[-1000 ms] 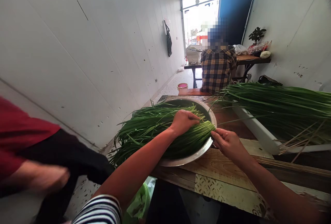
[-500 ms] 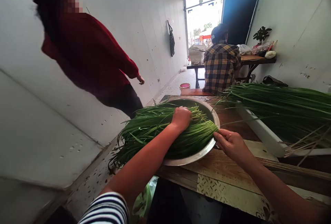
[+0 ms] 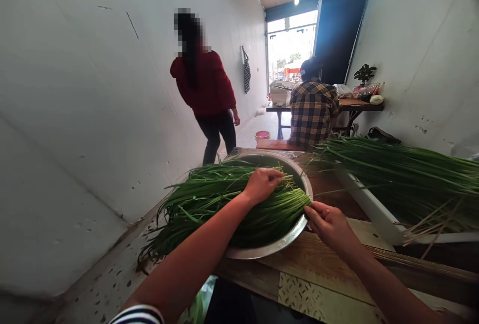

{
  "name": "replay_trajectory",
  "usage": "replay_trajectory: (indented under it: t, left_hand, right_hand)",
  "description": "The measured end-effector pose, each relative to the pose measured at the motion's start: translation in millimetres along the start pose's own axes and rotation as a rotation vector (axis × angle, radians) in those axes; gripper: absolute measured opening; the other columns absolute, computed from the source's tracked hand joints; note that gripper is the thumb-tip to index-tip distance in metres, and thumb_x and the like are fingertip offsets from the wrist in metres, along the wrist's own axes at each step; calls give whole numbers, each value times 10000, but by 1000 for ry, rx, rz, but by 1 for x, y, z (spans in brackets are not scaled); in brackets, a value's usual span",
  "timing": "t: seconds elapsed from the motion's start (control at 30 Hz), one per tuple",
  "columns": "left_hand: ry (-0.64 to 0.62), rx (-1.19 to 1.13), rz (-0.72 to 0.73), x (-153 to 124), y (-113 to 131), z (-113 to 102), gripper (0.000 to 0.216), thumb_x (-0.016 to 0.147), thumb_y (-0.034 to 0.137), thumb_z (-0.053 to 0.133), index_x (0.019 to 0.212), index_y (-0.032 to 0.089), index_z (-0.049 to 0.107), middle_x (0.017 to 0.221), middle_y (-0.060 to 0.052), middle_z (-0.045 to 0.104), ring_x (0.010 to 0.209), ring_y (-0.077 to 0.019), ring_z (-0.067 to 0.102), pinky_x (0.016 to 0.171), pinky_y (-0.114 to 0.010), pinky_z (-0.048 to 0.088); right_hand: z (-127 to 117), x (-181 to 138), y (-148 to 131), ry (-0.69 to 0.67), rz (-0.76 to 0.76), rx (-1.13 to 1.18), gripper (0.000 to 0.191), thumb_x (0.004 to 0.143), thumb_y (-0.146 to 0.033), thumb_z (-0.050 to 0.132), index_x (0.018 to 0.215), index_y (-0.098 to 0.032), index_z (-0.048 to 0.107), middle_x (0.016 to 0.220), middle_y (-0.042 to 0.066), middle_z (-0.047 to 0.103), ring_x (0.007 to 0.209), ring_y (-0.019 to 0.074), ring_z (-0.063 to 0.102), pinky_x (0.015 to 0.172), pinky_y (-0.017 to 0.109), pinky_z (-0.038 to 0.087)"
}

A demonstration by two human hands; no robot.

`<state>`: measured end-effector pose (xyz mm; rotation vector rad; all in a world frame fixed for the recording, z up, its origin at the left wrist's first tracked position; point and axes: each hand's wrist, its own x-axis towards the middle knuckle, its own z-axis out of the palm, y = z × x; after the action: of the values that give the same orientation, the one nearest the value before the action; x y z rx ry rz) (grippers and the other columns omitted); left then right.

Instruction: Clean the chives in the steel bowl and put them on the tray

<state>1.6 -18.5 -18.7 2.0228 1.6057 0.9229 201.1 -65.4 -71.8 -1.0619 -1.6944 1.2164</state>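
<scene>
A wide metal basin (image 3: 258, 252) holds a large heap of Chinese chives (image 3: 209, 187), with their long leaves hanging over its left side. My left hand (image 3: 262, 185) lies across the heap, its thumb and fingers pinched at some pale stems. At the basin's right rim, my right hand (image 3: 329, 222) is closed with its fingertips at the cut ends of an even row of chive stems (image 3: 295, 199). Whether anything thin is also between those fingertips I cannot tell.
A white box (image 3: 368, 204) of more chives stands to the right, with thin sticks (image 3: 430, 229) on its near edge. Ahead, a person in plaid (image 3: 312, 112) sits at a table (image 3: 359, 107). Another person in red (image 3: 205, 84) is by the left wall. A bucket (image 3: 262, 135) stands beyond.
The person in red has moved away from me, further along the wall. My left fingers have opened out slightly over the stems. My right hand stays at the stem ends; the view has tilted up.
</scene>
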Motion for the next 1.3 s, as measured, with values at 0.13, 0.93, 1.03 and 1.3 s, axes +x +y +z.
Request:
replay_trajectory:
  t: [0.13,0.93,1.03,1.3]
  left_hand:
    - [18,-81,16,1,-4,2,164,764,242,621,836,185,757,848,-20,744,800,-151,664,759,-232,487]
    - [17,-78,-24,-2,-2,2,183,739,207,623,850,154,758,841,-34,748,798,-166,675,763,-244,499]
    - [7,-89,-30,-2,-4,2,175,739,211,628,846,166,760,849,-28,749,813,-167,678,776,-246,503]
    - [15,-111,-35,-2,-7,7,174,746,200,631,860,169,758,853,-26,749,816,-164,680,802,-253,510]
  right_hand:
    - [-1,-1,2,4,6,-1,348,850,-480,505,689,-172,531,549,-51,346,487,88,280,442,227,232]
    - [0,-1,3,9,-5,-20,335,858,-456,486,686,-169,510,563,-43,347,499,88,279,432,223,223]
    - [-1,-1,3,5,-19,-23,333,865,-451,485,695,-168,521,587,-34,373,515,92,294,445,224,245]
    - [0,-2,6,6,1,-9,335,871,-458,479,698,-172,508,576,-42,348,514,94,294,452,230,240]
